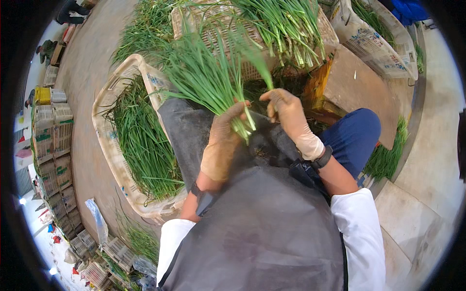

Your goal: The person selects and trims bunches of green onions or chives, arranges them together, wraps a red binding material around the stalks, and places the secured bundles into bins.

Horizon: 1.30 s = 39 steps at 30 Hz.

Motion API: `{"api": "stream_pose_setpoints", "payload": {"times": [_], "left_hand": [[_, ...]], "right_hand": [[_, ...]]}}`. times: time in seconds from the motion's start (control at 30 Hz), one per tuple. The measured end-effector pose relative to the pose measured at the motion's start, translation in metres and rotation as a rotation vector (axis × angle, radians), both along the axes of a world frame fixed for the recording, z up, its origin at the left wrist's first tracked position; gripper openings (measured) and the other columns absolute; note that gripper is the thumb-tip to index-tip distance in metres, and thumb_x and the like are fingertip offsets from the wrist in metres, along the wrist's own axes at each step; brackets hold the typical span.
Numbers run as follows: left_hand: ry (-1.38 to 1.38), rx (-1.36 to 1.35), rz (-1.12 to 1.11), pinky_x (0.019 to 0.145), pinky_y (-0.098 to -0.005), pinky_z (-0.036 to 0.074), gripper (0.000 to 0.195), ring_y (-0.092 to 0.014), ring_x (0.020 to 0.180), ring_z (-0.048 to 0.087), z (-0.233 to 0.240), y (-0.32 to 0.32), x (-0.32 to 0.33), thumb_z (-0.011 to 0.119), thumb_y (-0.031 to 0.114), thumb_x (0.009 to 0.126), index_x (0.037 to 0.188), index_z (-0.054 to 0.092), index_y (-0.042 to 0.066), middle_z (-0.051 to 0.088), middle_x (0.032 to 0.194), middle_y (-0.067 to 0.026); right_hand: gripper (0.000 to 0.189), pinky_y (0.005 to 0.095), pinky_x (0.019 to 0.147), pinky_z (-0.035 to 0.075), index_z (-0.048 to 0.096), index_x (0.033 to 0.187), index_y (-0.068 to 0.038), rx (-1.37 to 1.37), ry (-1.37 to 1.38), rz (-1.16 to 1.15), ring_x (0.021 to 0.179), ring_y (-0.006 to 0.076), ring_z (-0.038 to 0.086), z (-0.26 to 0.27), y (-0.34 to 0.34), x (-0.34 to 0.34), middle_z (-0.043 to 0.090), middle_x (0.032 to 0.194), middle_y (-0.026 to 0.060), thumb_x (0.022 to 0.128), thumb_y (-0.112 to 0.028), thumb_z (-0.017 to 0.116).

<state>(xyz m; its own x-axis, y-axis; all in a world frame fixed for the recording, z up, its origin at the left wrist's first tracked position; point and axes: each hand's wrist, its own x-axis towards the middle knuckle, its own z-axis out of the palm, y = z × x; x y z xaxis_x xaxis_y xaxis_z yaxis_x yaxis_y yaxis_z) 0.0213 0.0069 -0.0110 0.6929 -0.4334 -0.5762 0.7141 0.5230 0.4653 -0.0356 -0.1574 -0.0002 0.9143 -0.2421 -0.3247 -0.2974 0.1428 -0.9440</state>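
My left hand [225, 132], in a thin, soiled glove, grips a bunch of green chives [209, 78] just above the pale stem ends. The leaves fan out up and to the left. My right hand [289, 111], also gloved, is beside it and pinches a small tuft of chives [259, 62], blurred by motion. Both hands are above my lap, over a dark apron [273, 225]. To the left stands a pale plastic crate [103, 109] holding loose chives [145, 142]. Ahead, more chives [287, 29] lie stem ends towards me on a slatted plastic crate [222, 23].
A box-like wooden block [364, 87] stands by my right knee. Behind it a white crate [378, 51] holds greens. More chives [387, 152] stand at the right. Stacked crates [54, 138] line the far left, and a plastic bag [97, 220] lies lower left. People are in the distance.
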Motion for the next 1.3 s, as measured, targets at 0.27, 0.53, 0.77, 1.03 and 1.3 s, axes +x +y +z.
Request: {"api": "stream_pose_setpoints", "payload": {"times": [0.27, 0.53, 0.77, 1.03, 1.3], "left_hand": [[-0.031, 0.102, -0.017, 0.052, -0.0279, 0.053, 0.019, -0.014, 0.062, 0.061, -0.002, -0.006, -0.006, 0.062, 0.006, 0.084, 0.099, 0.059, -0.006, 0.063, 0.080, -0.0099], [-0.039, 0.147, 0.049, 0.053, -0.0241, 0.052, 0.018, -0.016, 0.060, 0.060, -0.011, -0.003, -0.004, 0.064, 0.002, 0.082, 0.096, 0.058, -0.007, 0.061, 0.080, -0.0114], [-0.178, 0.248, -0.016, 0.054, -0.0236, 0.049, 0.016, -0.014, 0.060, 0.058, -0.016, -0.009, -0.010, 0.063, -0.001, 0.080, 0.094, 0.058, -0.006, 0.061, 0.074, -0.0081], [-0.213, 0.586, 0.098, 0.039, -0.0225, 0.044, 0.018, -0.010, 0.050, 0.052, -0.001, 0.009, 0.006, 0.069, 0.011, 0.083, 0.093, 0.062, -0.001, 0.056, 0.066, -0.0031], [-0.085, 0.021, -0.160, 0.047, -0.0213, 0.044, 0.037, -0.010, 0.056, 0.051, 0.030, -0.019, 0.001, 0.065, 0.013, 0.086, 0.117, 0.054, -0.004, 0.058, 0.077, -0.0043]], "right_hand": [[0.025, 0.0271, 0.063, 0.043, 0.060, 0.098, -0.002, -0.098, -0.086, 0.094, 0.064, 0.0141, 0.053, -0.025, 0.014, -0.001, 0.059, 0.073, 0.0054, 0.089, -0.024, 0.057], [0.023, 0.0279, 0.069, 0.046, 0.062, 0.090, 0.000, -0.096, -0.013, 0.169, 0.072, 0.0162, 0.059, -0.017, -0.007, 0.009, 0.063, 0.079, 0.0103, 0.088, -0.022, 0.054], [0.024, 0.0435, 0.069, 0.047, 0.059, 0.089, -0.004, -0.577, 0.085, 0.367, 0.078, 0.0363, 0.061, -0.013, 0.011, 0.003, 0.063, 0.084, 0.0185, 0.090, -0.026, 0.048], [0.021, 0.0219, 0.047, 0.030, 0.060, 0.088, -0.006, -0.148, 0.130, -0.028, 0.051, 0.0063, 0.039, -0.007, -0.052, 0.010, 0.043, 0.060, -0.0060, 0.094, -0.024, 0.050], [0.023, 0.0295, 0.063, 0.044, 0.060, 0.093, -0.002, -0.363, -0.118, 0.241, 0.067, 0.0134, 0.053, 0.014, -0.003, -0.009, 0.057, 0.071, 0.0085, 0.092, -0.025, 0.053]]}}
